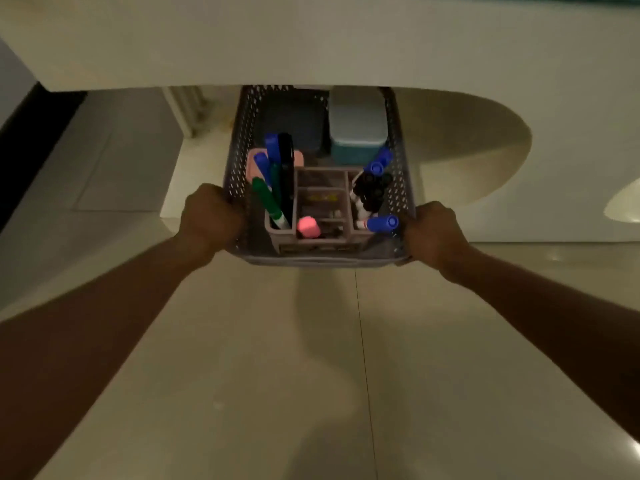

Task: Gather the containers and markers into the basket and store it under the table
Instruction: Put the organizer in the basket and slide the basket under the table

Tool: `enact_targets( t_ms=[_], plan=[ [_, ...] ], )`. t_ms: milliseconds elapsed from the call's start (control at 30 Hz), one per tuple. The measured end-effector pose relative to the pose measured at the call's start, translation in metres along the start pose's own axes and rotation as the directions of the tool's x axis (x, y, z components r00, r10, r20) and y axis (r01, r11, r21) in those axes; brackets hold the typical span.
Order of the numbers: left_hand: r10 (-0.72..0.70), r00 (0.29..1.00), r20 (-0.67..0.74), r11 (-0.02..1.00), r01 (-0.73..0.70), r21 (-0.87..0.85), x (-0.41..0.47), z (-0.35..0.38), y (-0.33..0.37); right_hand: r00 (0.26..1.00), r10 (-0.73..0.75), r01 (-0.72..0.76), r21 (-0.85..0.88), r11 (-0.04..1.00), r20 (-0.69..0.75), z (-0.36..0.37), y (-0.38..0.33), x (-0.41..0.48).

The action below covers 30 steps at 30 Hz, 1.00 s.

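Our left hand (207,216) and right hand (433,232) gripped the perforated basket (235,157) of markers (268,199) and containers (358,133), its far end under the table (311,39); no writing was legible.

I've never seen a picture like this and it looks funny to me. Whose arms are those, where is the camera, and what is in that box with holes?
The camera sits on a person's head and looks forward and down, so you see their own two arms reaching out. There is only this one picture, from that one spot.

The left hand and the right hand each grip a side of a grey basket full of little holes. Its far end is already tucked under the white table, above the shiny tiled floor.

Inside the basket stands a pinkish organizer with compartments. Green, blue and black markers poke up on its left, more blue and black ones on its right, and something pink sits in the middle. Behind it are a light blue container with a lid and a darker one.
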<state>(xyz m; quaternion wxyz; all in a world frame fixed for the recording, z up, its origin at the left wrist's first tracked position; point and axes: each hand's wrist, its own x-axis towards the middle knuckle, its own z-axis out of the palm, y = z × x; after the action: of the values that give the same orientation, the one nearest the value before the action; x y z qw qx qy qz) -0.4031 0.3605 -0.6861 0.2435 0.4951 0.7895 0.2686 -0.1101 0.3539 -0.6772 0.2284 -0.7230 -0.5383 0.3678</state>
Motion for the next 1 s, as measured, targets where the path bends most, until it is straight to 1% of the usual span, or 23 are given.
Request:
enact_targets(
  t_ms=[133, 267, 367, 467, 533, 667, 733, 800, 867, 933, 1000],
  plan=[
    [-0.022, 0.999, 0.041, 0.998, 0.025, -0.060, 0.059, 0.006, 0.008, 1.000, 0.004, -0.005, 0.110, 0.994, 0.009, 0.014, -0.020, 0.058],
    [-0.057, 0.996, 0.064, 0.985, 0.067, -0.157, 0.091, 0.023, 0.012, 1.000, -0.015, 0.014, 0.062, 0.998, 0.014, 0.020, -0.029, 0.096],
    [-0.089, 0.992, 0.094, 0.985, 0.102, -0.143, 0.105, 0.036, 0.011, 1.000, -0.017, 0.017, 0.003, 1.000, -0.008, 0.021, -0.030, 0.113],
    [-0.101, 0.989, 0.106, 0.988, 0.112, -0.108, 0.110, 0.045, 0.011, 1.000, 0.017, -0.018, -0.021, 1.000, -0.018, 0.024, -0.023, 0.118],
    [-0.106, 0.989, 0.103, 0.990, 0.115, -0.082, 0.113, 0.052, 0.015, 0.998, 0.053, -0.053, -0.001, 0.999, -0.026, 0.025, -0.016, 0.121],
    [-0.139, 0.986, 0.092, 0.986, 0.146, -0.078, 0.120, 0.053, 0.015, 0.998, 0.044, -0.044, -0.010, 0.999, -0.038, 0.030, -0.018, 0.124],
    [-0.135, 0.989, 0.067, 0.986, 0.141, -0.089, 0.121, 0.054, 0.015, 0.998, 0.053, -0.052, 0.006, 0.999, -0.042, 0.031, -0.019, 0.126],
    [-0.147, 0.989, 0.024, 0.979, 0.149, -0.143, 0.120, 0.056, 0.016, 0.998, 0.063, -0.063, 0.010, 0.998, -0.031, 0.031, -0.020, 0.128],
    [-0.184, 0.983, -0.009, 0.953, 0.176, -0.248, 0.112, 0.056, 0.016, 0.997, 0.082, -0.082, 0.028, 0.996, -0.006, 0.028, -0.021, 0.125],
    [-0.207, 0.977, -0.044, 0.924, 0.181, -0.337, 0.100, 0.057, 0.012, 0.992, 0.111, -0.115, 0.081, 0.990, 0.053, 0.024, -0.019, 0.122],
    [-0.197, 0.978, -0.071, 0.920, 0.159, -0.359, 0.090, 0.061, 0.005, 0.985, 0.119, -0.133, 0.114, 0.985, 0.125, 0.024, -0.017, 0.118]
  ],
)
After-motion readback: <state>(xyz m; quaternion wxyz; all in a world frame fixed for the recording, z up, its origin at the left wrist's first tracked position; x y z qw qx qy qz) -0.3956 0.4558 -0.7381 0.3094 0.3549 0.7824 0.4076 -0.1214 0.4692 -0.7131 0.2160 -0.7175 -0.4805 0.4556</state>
